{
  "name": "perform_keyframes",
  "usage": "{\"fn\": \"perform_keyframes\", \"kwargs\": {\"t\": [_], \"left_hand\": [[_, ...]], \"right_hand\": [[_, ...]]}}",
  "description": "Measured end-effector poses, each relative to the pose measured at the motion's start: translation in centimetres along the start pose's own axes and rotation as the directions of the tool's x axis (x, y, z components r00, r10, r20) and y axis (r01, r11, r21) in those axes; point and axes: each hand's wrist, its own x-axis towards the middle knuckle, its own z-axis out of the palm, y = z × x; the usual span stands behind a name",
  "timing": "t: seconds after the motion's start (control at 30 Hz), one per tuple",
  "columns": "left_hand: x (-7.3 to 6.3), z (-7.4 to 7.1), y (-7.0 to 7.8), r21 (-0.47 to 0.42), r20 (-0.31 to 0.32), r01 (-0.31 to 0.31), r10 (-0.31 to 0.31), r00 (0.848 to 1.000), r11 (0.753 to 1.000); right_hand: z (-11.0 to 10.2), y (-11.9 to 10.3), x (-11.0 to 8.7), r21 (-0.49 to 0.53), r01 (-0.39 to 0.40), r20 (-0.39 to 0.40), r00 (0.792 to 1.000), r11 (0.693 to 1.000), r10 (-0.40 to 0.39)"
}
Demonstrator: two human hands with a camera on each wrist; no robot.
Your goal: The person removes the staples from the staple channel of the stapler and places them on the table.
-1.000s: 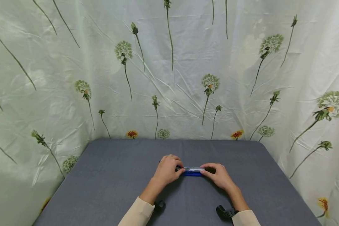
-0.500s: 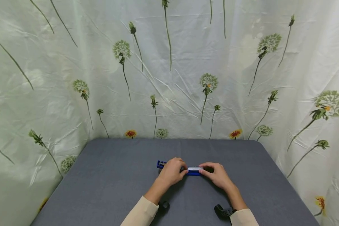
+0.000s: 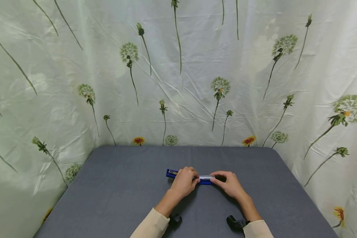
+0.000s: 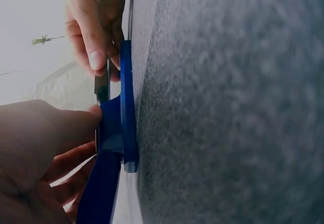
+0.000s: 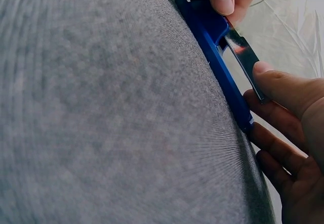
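A blue stapler [image 3: 206, 182] lies on the table with its top cover [image 3: 170, 173] swung back to the left, its inner side facing up. The metal staple magazine [image 5: 244, 57] is exposed and stands a little above the blue base [image 5: 223, 77]. My left hand [image 3: 184, 181] pinches the stapler near its middle, thumb at the magazine's side in the left wrist view. My right hand [image 3: 229, 185] holds the magazine's front end between thumb and fingers, with lower fingertips at the base's tip in the right wrist view. My left palm hides the hinge part from above.
The grey cloth-covered table [image 3: 122, 191] reaches back to a white curtain [image 3: 184, 89] printed with dandelions. Black wrist straps [image 3: 236, 223] sit on both forearms near the sleeves.
My left hand has slid right along the stapler, bringing the folded-back cover's end into sight. The right hand has stayed at the magazine's front end.
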Motion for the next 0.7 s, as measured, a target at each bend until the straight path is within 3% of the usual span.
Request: {"fn": "perform_keyframes", "kwargs": {"t": [0.27, 0.5, 0.7], "left_hand": [[0.08, -0.08, 0.14, -0.049, -0.028, 0.036, -0.037, 0.999, 0.998], [0.36, -0.24, 0.48, -0.102, -0.042, 0.103, -0.108, 0.993, 0.989], [0.84, -0.01, 0.64, -0.091, -0.09, 0.126, -0.134, 0.987, 0.988]], "right_hand": [[0.1, 0.1, 0.05, -0.004, -0.017, 0.003, 1.0, 1.0, 0.017], [0.11, 0.2, 0.02, 0.004, -0.019, -0.001, 1.0, 1.0, 0.019], [-0.02, 0.22, 0.1, 0.011, -0.013, 0.004, 1.0, 1.0, 0.013]]}}
